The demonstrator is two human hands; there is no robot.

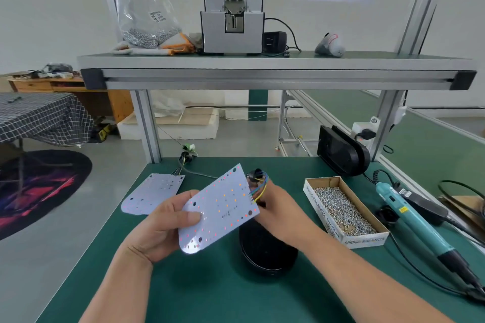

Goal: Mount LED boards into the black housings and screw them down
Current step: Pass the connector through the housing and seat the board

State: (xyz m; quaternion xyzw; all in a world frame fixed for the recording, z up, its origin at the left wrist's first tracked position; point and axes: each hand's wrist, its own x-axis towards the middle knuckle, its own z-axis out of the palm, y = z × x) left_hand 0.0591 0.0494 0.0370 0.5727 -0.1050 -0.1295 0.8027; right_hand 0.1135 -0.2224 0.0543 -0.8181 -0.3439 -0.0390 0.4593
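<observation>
The board [223, 207], white and dotted with small LEDs, was held tilted in the air above the middle of the tabletop [210, 291], its face turned up toward the camera. The left hand [168, 225] gripped its lower left edge, thumb pressed on the face and fingers underneath. The right hand [278, 207] was at the opposite edge, where coloured wires [258, 189] left the board and looped up to a small black fitting; its fingers were hidden behind the board, so whether they held the board, the wires or nothing could not be told. Just below the board and partly covered by it, a round-ended black housing [267, 252] sat on the tabletop under the right wrist.

A second board [152, 193] lay flat to the left, with its own wires running off toward the rear edge. To the right stood an open cardboard box [343, 211] full of screws [341, 207], and beyond it a teal screwdriver [417, 220] lay with its cable trailing. Another housing [341, 151] leaned upright at the back right corner. On the shelf [275, 60] above stood a grey feeder [232, 14] and, to its left, a clear bag [147, 8] of screws.
</observation>
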